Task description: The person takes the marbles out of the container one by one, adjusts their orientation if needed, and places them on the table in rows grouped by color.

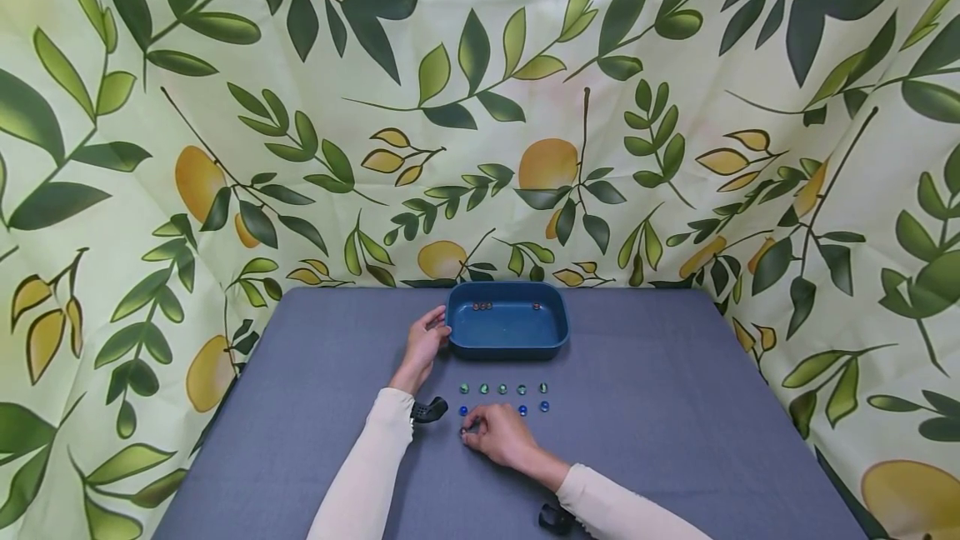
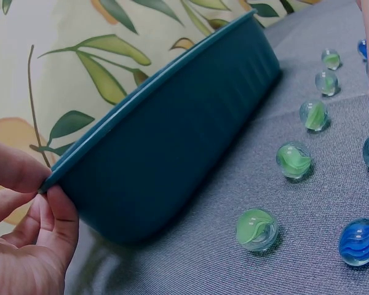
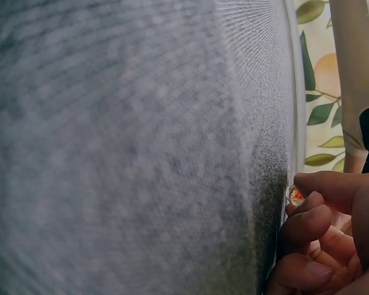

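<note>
"Right grip (image 1: pixel 502 435): what do we log?"
"We pinch a red-tinged marble (image 3: pixel 297 197) close to the worktop (image 1: pixel 645 415), near the blue marbles (image 1: pixel 522 411); our left grip (image 1: pixel 423 346) pinches the blue tray (image 1: pixel 507 353) at its rim."

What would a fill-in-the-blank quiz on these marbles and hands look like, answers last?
In the head view, the row nearest the container has ____ green marbles.
The visible marbles in the next row, farther from the container, are ____.
While the right hand pinches a marble, the ____ hand grips the container.
Inside the container lie three marbles close together and ____ set apart.
Missing words: five; blue; left; one.
</note>
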